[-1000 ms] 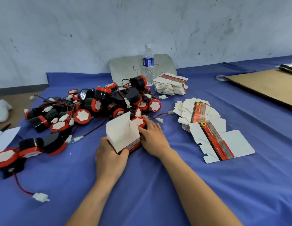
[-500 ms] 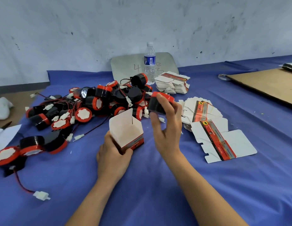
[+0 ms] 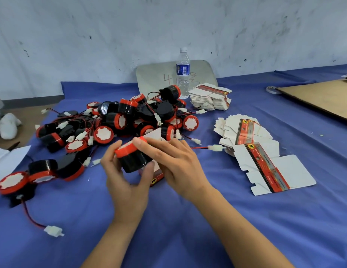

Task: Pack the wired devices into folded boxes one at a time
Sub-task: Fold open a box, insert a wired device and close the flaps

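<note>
Both hands hold one black wired device [image 3: 133, 160] with a red rim just above the blue cloth. My left hand [image 3: 126, 184] curls round its body from the left, thumb against the folded box [image 3: 156, 176]. My right hand [image 3: 177, 163] grips its red top from the right. The box is mostly hidden behind the device and the hands; one white flap [image 3: 156, 134] sticks up behind. The device's red wire runs right to a white connector [image 3: 216, 147]. A pile of similar devices [image 3: 130, 117] lies just beyond the hands.
Flat unfolded boxes [image 3: 269, 167] lie to the right, with further stacks [image 3: 210, 98] behind. A water bottle [image 3: 183, 72] stands at the back by a grey board. Brown cardboard [image 3: 323, 99] lies far right. Loose devices [image 3: 39, 171] and a wire connector [image 3: 53, 230] sit at the left.
My right hand has brought the device down from beside the pile to the box. My left hand has shifted from the box's side onto the device.
</note>
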{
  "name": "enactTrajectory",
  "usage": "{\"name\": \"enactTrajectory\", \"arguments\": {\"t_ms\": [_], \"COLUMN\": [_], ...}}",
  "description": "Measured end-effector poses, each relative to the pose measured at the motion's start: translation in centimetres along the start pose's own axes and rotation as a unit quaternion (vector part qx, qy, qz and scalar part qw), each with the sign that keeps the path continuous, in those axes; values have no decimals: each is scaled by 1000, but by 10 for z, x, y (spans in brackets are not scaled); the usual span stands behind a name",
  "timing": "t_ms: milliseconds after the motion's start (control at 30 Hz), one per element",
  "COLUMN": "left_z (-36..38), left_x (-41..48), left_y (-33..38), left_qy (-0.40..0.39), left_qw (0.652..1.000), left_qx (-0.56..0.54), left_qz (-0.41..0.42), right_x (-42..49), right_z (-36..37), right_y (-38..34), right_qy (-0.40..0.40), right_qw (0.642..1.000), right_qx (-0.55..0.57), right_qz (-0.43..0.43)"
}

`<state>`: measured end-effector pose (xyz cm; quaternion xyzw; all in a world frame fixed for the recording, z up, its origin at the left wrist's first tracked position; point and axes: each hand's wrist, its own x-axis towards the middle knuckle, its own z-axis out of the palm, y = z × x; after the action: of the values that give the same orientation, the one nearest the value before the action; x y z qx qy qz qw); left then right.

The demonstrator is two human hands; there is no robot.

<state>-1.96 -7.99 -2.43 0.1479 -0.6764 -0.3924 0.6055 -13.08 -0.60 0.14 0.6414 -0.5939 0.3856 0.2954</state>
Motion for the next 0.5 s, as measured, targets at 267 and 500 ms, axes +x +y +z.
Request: {"name": "enactTrajectory", "arguments": {"t_ms": [267, 500], "left_z": [1, -2], "left_x": [-1, 6], "left_y": [-4, -2], "left_qy": [-17, -10], "left_qw": [999, 997], "left_qx": [16, 65], "left_qz": [23, 50], "right_x": [-3, 1], "right_z": [0, -5], "right_y": [11, 17], "right_qy": [40, 109], "right_qw": [998, 963], "right_qx": [-27, -134], "right_qz": [39, 206]}}
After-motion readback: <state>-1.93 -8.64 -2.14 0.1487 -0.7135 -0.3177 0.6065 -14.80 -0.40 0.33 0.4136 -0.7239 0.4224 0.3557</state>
